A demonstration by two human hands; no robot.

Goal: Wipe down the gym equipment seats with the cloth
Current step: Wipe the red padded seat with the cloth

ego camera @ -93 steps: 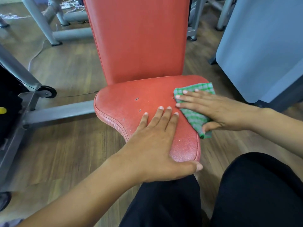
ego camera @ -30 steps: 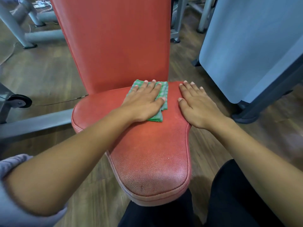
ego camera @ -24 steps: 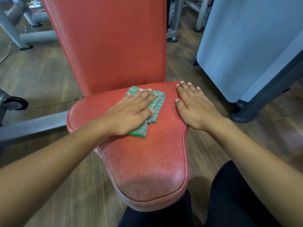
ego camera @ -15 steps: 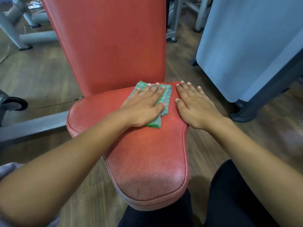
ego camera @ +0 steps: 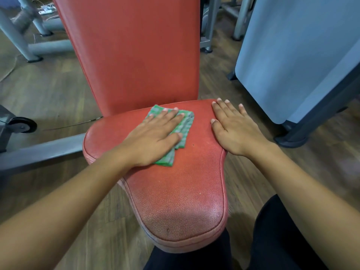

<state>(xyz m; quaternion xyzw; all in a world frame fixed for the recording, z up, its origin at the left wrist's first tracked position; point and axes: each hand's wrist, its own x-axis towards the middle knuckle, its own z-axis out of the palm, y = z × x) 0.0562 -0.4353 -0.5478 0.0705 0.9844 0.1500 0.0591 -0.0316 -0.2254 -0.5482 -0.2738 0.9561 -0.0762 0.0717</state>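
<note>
My left fingers (ego camera: 169,118) lie straight and close together, pressed flat on the green checked cloth (ego camera: 186,126), with the thumb stretched out over its right part; nothing curls round it. The left hand (ego camera: 153,139) covers most of the cloth, whose folded layers show past the fingertips at the far end, along the right side and at the near corner by the heel of the hand. The cloth lies on the far middle of the red seat (ego camera: 175,201), just in front of the foot of the red backrest (ego camera: 136,55). My right fingers (ego camera: 226,112) are straight too, slightly spread, flat on the bare pad at the seat's far right corner. The right hand (ego camera: 233,131) holds nothing, and its heel sits at the seat's right edge. A strip of bare pad separates the cloth from that hand. The seat narrows toward me and ends at my dark trousers (ego camera: 276,240). Around it is wooden floor (ego camera: 48,94). On the left run a grey frame bar (ego camera: 39,151) and a small black wheel (ego camera: 22,124); on the right stands a pale blue-grey panel (ego camera: 292,55) on a dark base
</note>
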